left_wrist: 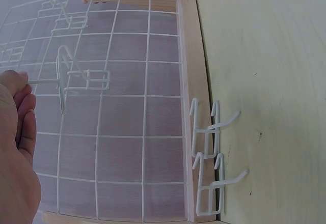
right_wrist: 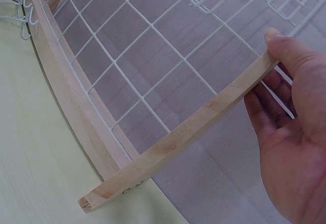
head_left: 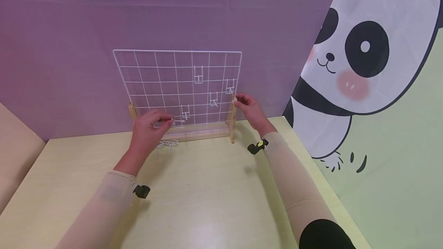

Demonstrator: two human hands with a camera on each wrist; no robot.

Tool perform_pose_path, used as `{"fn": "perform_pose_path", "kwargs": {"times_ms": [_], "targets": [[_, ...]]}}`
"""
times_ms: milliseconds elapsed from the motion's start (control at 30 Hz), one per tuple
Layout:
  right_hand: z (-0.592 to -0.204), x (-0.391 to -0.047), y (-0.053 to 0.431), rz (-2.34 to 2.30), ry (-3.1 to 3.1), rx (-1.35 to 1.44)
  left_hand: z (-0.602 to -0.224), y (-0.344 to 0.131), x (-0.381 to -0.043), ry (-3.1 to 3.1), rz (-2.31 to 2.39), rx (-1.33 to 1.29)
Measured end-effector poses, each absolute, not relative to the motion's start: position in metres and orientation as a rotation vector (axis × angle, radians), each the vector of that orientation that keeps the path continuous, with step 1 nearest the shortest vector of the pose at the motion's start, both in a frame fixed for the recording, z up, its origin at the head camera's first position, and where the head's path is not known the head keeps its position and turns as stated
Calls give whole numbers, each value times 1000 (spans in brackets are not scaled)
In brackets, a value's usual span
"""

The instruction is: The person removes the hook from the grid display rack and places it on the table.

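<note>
Now left hand (head_left: 149,130) pinching a white hook (left_wrist: 60,81), before a wire grid (left_wrist: 146,95), right hand (head_left: 252,112) gripping its wooden stand (right_wrist: 165,145)

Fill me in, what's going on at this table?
A person's left hand pinches a white wire hook at the white grid; whether it's hooked on isn't clear. The right hand grips the wooden stand by its right upright. Four similar hooks hang on the grid, and two spare hooks lie by the stand's base.
</note>
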State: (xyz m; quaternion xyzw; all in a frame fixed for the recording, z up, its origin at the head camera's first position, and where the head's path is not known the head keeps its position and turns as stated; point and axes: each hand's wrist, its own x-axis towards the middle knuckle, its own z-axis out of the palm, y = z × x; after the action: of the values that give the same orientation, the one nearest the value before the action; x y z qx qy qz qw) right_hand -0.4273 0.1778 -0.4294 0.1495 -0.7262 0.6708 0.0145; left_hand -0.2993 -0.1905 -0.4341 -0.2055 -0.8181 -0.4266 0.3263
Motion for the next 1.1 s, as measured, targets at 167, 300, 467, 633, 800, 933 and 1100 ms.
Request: {"fn": "perform_pose_path", "kwargs": {"times_ms": [167, 300, 467, 633, 800, 933, 1100], "targets": [[-430, -428, 178, 2093, -2252, 465, -438, -187, -300, -2183, -1120, -564], [-429, -427, 178, 2081, -2262, 448, -442, -184, -301, -2257, -1091, -556], [-430, -428, 178, 2069, -2264, 451, -449, -181, -303, -2362, -1090, -542], [-430, -427, 177, 2051, -2277, 452, -456, -177, -306, -2428, -1091, -547], [-430, -428, 177, 2058, -2271, 453, -461, -174, -310, -2459, -1059, -580], [-431, -429, 178, 2076, -2254, 458, -465, -171, -311, -2455, -1071, -618], [-430, -429, 178, 2070, -2252, 468, -472, -169, -314, -2438, -1078, -638]]}}
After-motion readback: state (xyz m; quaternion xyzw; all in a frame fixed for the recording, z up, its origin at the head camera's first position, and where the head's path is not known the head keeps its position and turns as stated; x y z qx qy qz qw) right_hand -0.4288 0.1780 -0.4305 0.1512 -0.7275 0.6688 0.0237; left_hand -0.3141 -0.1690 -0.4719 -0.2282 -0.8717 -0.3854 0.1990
